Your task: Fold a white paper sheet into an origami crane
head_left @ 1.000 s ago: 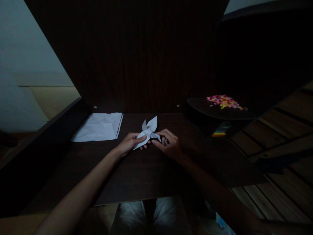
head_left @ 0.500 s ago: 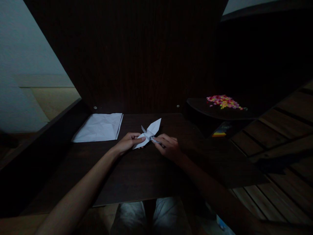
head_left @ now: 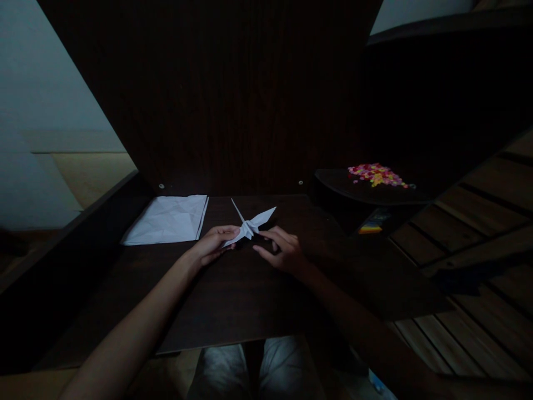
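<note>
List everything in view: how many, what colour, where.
folded paper: 1, white, centre
paper sheets: more than one, white, left on desk
desk: 1, dark brown, under the hands
small pieces: many, pink, red, yellow, on shelf
shelf: 1, dark, right
striped item: 1, yellow and orange, below shelf
screws: 2, pale, on back panel
back panel: 1, dark brown, behind desk
wall: pale, left
wooden slats: several, brown, right
trousers: 1 pair, greyish, bottom
left hand: 1, bare, gripping folded paper
right hand: 1, bare, beside folded paper
</note>
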The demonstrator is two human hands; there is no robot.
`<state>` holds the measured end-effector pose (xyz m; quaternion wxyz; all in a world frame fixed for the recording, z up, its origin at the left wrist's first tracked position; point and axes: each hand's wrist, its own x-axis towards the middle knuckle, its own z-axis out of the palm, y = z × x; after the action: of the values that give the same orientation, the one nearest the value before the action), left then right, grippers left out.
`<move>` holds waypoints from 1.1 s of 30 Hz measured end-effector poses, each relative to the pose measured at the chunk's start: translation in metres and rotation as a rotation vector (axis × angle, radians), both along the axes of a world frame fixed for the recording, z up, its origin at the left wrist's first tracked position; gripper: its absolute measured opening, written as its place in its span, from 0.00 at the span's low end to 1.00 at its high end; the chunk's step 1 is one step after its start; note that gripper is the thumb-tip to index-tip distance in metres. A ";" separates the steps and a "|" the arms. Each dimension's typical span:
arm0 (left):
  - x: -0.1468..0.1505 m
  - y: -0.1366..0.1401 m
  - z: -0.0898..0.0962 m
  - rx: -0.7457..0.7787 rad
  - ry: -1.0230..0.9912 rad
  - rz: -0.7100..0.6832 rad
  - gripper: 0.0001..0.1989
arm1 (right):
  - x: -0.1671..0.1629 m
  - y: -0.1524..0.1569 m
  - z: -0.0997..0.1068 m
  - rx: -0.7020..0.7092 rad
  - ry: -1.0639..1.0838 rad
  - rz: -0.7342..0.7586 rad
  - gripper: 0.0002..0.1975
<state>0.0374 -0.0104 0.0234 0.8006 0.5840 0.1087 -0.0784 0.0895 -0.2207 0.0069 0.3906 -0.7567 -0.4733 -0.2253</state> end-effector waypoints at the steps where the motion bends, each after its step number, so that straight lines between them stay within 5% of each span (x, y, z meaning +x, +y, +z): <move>1: -0.001 0.000 0.002 -0.013 0.029 0.008 0.06 | 0.000 0.001 -0.001 0.005 -0.006 -0.009 0.14; 33: -0.004 -0.017 0.004 -0.050 0.025 -0.053 0.06 | -0.007 0.012 -0.011 -0.063 -0.295 -0.222 0.07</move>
<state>0.0337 -0.0274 0.0278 0.8112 0.5654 0.1013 -0.1094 0.0821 -0.2090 -0.0045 0.2660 -0.7747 -0.4460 -0.3607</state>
